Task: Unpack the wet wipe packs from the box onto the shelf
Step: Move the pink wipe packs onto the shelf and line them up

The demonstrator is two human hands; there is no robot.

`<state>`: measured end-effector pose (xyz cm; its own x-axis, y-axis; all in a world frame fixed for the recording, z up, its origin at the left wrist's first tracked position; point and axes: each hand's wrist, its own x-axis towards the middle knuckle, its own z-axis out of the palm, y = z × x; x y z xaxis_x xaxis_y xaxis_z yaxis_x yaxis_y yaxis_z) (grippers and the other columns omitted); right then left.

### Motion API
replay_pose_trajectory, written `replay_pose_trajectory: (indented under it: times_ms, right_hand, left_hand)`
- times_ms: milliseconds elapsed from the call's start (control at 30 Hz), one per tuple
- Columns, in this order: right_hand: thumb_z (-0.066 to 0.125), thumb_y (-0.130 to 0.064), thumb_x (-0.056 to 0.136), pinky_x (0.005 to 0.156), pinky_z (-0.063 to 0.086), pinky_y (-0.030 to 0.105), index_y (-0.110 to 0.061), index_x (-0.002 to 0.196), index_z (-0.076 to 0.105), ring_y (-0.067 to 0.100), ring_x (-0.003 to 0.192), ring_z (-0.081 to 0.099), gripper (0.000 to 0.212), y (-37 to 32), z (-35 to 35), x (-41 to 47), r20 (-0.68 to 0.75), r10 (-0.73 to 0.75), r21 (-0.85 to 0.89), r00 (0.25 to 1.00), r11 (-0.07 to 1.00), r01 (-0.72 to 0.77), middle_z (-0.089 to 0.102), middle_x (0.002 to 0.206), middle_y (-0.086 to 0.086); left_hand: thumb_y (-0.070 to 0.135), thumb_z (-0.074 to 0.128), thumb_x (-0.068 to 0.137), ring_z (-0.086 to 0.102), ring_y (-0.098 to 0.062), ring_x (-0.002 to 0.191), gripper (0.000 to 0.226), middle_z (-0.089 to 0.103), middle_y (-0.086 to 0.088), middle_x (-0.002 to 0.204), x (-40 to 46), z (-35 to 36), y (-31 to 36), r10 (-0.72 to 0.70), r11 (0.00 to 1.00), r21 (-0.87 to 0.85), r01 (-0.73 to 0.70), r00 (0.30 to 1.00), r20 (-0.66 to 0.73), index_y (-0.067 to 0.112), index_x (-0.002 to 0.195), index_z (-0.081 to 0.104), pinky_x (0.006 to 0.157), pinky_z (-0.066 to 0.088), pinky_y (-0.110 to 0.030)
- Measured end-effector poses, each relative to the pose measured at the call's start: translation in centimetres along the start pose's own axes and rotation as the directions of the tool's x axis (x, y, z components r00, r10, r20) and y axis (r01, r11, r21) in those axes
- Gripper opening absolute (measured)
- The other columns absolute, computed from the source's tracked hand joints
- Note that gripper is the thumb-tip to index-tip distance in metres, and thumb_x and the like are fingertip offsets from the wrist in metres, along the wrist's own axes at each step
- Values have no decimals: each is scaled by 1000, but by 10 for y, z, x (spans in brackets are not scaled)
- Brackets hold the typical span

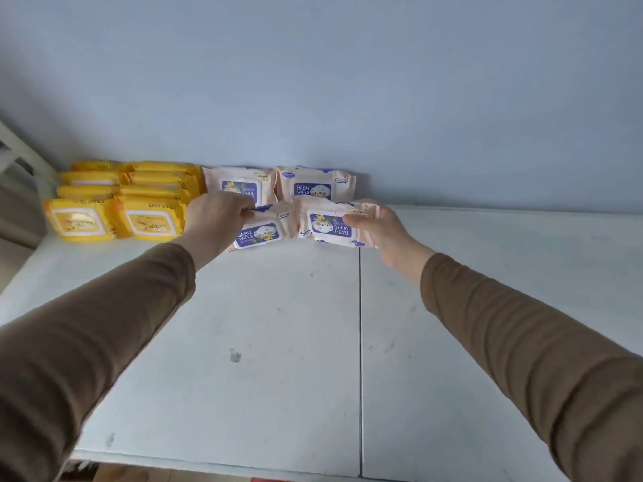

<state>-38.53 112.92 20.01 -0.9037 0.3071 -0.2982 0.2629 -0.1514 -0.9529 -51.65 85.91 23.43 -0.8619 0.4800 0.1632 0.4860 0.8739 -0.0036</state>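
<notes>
Sleeves in brown reach over the white shelf point(278, 342) from the near edge. The left hand point(215, 217) pinches the far edge of a pink pack point(261, 231) lying flat, and the right hand point(379, 224) grips a second pink pack point(330, 224) just beside it. Behind them two more pink packs point(313, 184) and the yellow packs point(118, 200) stand against the wall point(313, 81).

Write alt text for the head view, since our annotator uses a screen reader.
A person's left hand and right hand each grip a peach baby-wipes pack on a white shelf, in front of two more peach packs against the wall. Stacked yellow packs sit to their left.
</notes>
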Motion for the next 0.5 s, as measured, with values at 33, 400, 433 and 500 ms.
replay_pose_trajectory:
  times_ms: [33,400,433,500]
  right_hand:
    - [74,-3,83,69,56,27,-9,114,67,19,81,72,33,-3,6,13,-2,5,0,1000,1000,-5,74,102,8]
    - [82,-38,72,72,55,28,-38,104,56,5,87,68,41,13,47,71,-329,-153,-397,932,918,10,70,96,-13]
    - [83,-42,69,76,53,32,-36,106,50,8,92,65,49,20,52,68,-361,-161,-450,918,893,-20,66,98,-16]
    - [83,-44,68,84,51,39,-25,113,44,19,101,62,63,33,62,67,-413,-177,-518,894,852,-71,63,108,-10]
  left_hand:
    - [33,56,94,54,-31,72,16,67,-5,81,14,2,-6,0,1000,3,0,1000,0,23,85,65,57,35,-29]
    - [54,63,86,62,-25,99,48,60,3,106,67,38,-55,173,968,-189,-168,985,8,35,128,48,63,43,-31]
    - [53,68,82,61,-24,98,60,56,4,105,65,42,-59,217,959,-190,-209,976,19,37,133,43,61,42,-30]
    - [49,77,76,59,-26,96,72,52,2,104,68,50,-65,262,953,-168,-252,965,36,33,135,39,57,40,-31]
